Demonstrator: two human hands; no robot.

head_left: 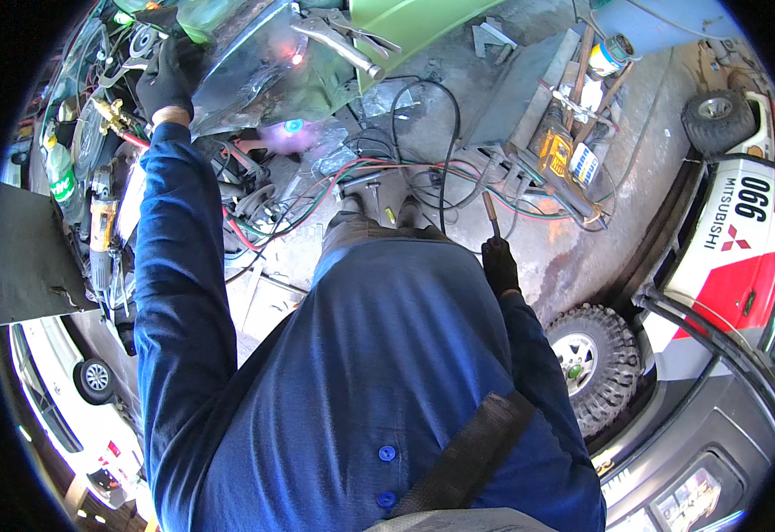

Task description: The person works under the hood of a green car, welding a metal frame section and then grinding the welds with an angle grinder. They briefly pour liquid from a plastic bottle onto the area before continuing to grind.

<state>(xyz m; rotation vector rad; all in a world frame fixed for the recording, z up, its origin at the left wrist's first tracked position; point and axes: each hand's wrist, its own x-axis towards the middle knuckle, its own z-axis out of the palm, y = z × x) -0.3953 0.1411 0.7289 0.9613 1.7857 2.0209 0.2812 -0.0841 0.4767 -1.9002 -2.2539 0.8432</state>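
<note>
My left hand [164,84], in a dark glove, reaches up among metal tools at the upper left, fingers curled beside a silver wrench-like piece [114,71]; what it grips is unclear. Brass fittings with a red hose [135,139] lie just below it. My right hand [499,264], also gloved, hangs beside my body at the right, closed on a slim tool with a brown rod [491,208] pointing forward. Locking pliers [334,40] rest on green sheet metal [307,89] at the top.
Hoses and cables [383,164] cross the concrete floor [556,257] around my feet. A yellow drill [554,146] and cans [609,55] sit on metal scraps at the upper right. A grinder [101,222] is at left. Vehicles [724,230] stand on both sides, with a large tyre [595,368] near my right.
</note>
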